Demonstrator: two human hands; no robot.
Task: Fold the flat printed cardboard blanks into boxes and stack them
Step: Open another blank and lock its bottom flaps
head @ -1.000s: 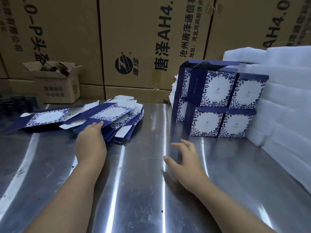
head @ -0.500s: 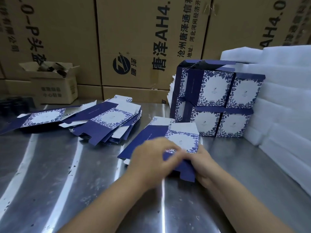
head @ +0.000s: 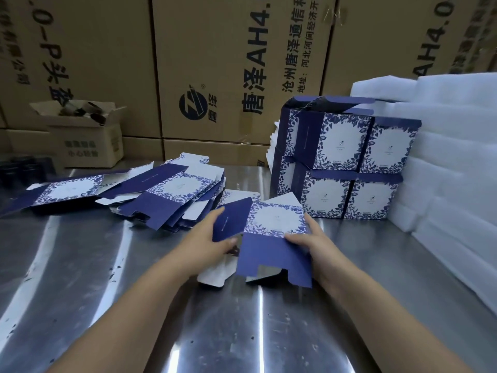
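Observation:
A blue-and-white floral cardboard blank (head: 271,232) is held just above the steel table (head: 107,278) at the centre, partly opened into a sleeve with its dark blue flap hanging toward me. My left hand (head: 207,243) grips its left dark blue panel, thumb on top. My right hand (head: 314,246) grips its right edge, fingers on the printed face. A fanned pile of flat blanks (head: 166,195) lies to the left. Several folded boxes (head: 347,162) stand stacked two high at the back right.
White foam sheets (head: 451,162) are piled along the right edge. Large brown cartons (head: 228,63) wall off the back. A small open carton (head: 83,135) sits at the back left, with one loose blank (head: 67,191) in front of it.
Both hands have lifted the blank and spread it from flat toward a sleeve shape. A second ago my left hand was on the pile and my right hand was free.

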